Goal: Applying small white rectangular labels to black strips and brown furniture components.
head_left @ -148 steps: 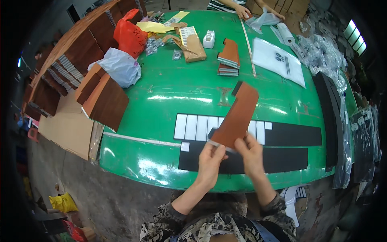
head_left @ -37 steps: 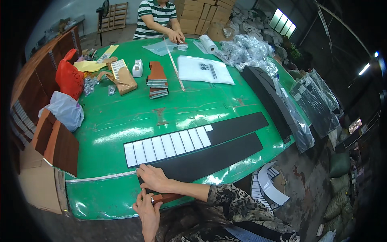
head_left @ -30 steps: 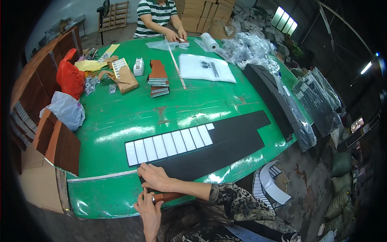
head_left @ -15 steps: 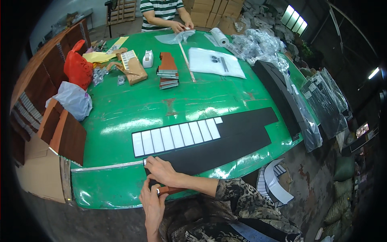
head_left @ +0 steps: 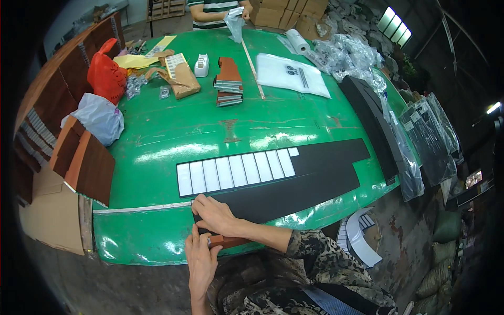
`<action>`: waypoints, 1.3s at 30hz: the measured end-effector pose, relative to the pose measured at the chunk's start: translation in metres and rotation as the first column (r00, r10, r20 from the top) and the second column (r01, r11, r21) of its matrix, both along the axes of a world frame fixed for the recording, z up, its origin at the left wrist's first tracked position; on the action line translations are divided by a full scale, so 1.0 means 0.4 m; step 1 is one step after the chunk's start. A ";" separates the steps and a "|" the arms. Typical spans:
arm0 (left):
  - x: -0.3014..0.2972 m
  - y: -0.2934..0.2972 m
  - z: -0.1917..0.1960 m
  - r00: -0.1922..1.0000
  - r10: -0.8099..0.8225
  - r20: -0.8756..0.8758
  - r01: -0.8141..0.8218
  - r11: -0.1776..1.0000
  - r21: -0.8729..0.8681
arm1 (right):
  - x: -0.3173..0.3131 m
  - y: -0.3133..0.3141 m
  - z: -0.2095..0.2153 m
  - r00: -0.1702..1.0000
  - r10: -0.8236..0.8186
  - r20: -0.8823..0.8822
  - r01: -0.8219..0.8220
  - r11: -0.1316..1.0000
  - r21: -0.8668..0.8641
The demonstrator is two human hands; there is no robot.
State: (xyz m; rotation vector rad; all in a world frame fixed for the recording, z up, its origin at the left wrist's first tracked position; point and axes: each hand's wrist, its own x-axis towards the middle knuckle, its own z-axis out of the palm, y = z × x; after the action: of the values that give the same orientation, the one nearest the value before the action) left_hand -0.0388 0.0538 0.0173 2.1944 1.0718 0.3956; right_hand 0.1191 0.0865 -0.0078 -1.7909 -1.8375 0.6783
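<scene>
Pressing our right hand [head_left: 214, 215] flat, fingers together, on the left end of the black strip [head_left: 283, 191], we pinch a brown piece [head_left: 227, 241] at the green table [head_left: 157, 131] edge with our left hand [head_left: 200, 258].

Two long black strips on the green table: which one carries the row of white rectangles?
The far black strip, the one farther from the hands. White rectangles cover its left part; the near black strip, under the right hand, is bare.
</scene>
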 end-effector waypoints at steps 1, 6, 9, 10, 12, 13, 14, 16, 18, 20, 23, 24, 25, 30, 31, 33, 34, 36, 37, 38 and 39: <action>0.000 -0.001 0.000 1.000 0.002 0.003 -0.002 1.000 0.008 | 0.002 -0.001 0.004 1.000 0.008 0.006 -0.008 1.000 -0.021; -0.025 -0.003 -0.002 0.997 0.017 0.075 -0.020 0.999 0.031 | -0.031 0.005 -0.003 1.000 -0.004 0.006 0.003 1.000 0.016; -0.012 0.010 0.004 0.996 0.014 0.089 -0.018 0.999 0.044 | -0.007 0.011 -0.025 1.000 0.005 -0.006 -0.003 0.988 0.157; -0.012 0.004 0.003 0.995 -0.002 0.099 -0.001 1.000 0.023 | 0.001 -0.004 -0.034 0.998 0.009 -0.063 0.003 0.981 0.194; -0.007 0.000 -0.012 0.995 -0.007 0.095 -0.001 0.996 0.085 | 0.012 -0.014 -0.017 0.996 -0.001 -0.092 0.010 0.995 0.101; -0.014 -0.003 -0.018 0.997 0.000 0.075 -0.008 0.994 0.105 | 0.005 -0.012 -0.013 0.997 0.018 -0.071 -0.014 0.998 0.056; -0.026 -0.005 -0.018 0.997 0.011 0.071 -0.018 0.995 0.100 | -0.007 -0.007 -0.013 0.997 0.029 -0.076 -0.026 0.999 0.038; -0.026 -0.004 -0.018 0.997 0.018 0.079 -0.025 0.996 0.090 | -0.006 -0.003 -0.007 0.997 0.034 -0.073 -0.033 0.999 0.019; -0.021 -0.003 -0.016 0.997 0.017 0.071 -0.023 0.996 0.089 | -0.003 -0.003 -0.005 0.996 0.034 -0.083 -0.033 0.999 0.015; -0.017 -0.003 -0.016 0.998 0.018 0.061 -0.024 0.996 0.086 | 0.001 -0.002 -0.002 0.996 0.035 -0.076 -0.035 0.999 0.008; -0.012 -0.004 -0.014 0.998 0.022 0.053 -0.027 0.995 0.094 | 0.006 -0.003 -0.009 0.997 0.035 -0.066 -0.035 0.999 -0.003; -0.012 -0.004 -0.016 0.998 0.023 0.052 -0.028 0.995 0.099 | 0.008 -0.004 -0.012 0.997 0.039 -0.059 -0.040 0.999 -0.015; -0.012 -0.005 -0.016 0.998 0.024 0.052 -0.030 0.994 0.105 | 0.009 -0.005 -0.013 0.998 0.044 -0.052 -0.045 0.999 -0.028; -0.014 -0.005 -0.018 0.998 0.019 0.055 -0.026 0.993 0.114 | 0.003 -0.007 -0.011 0.997 0.012 -0.070 -0.010 0.999 0.034; -0.015 -0.004 -0.019 0.998 0.020 0.059 -0.027 0.993 0.117 | 0.000 -0.006 -0.010 0.996 0.002 -0.086 0.004 0.998 0.066; -0.017 -0.006 -0.018 0.998 0.018 0.060 -0.026 0.992 0.125 | -0.001 -0.011 -0.018 0.998 0.035 -0.058 -0.029 0.995 0.092; -0.017 -0.007 -0.018 0.998 0.018 0.061 -0.025 0.991 0.128 | -0.002 -0.013 -0.020 0.998 0.051 -0.044 -0.046 0.994 0.104; -0.015 -0.007 -0.017 0.998 0.026 0.056 -0.032 0.993 0.116 | 0.001 -0.009 -0.006 0.995 0.037 -0.096 -0.035 0.999 0.027; -0.015 -0.007 -0.017 0.998 0.029 0.053 -0.035 0.993 0.109 | 0.001 -0.006 -0.001 0.992 0.029 -0.121 -0.031 0.999 -0.012; -0.015 -0.008 -0.017 0.998 0.034 0.054 -0.040 0.993 0.109 | 0.002 -0.005 0.000 0.992 0.031 -0.123 -0.033 0.999 -0.011; -0.014 -0.009 -0.018 0.998 0.038 0.054 -0.044 0.993 0.108 | 0.003 -0.004 -0.001 0.992 0.034 -0.125 -0.035 0.999 -0.010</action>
State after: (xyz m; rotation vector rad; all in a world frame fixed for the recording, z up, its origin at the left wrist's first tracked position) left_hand -0.0443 0.0502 0.0102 2.2469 1.0917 0.5385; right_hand 0.1203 0.0848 -0.0081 -1.6881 -1.7886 0.7981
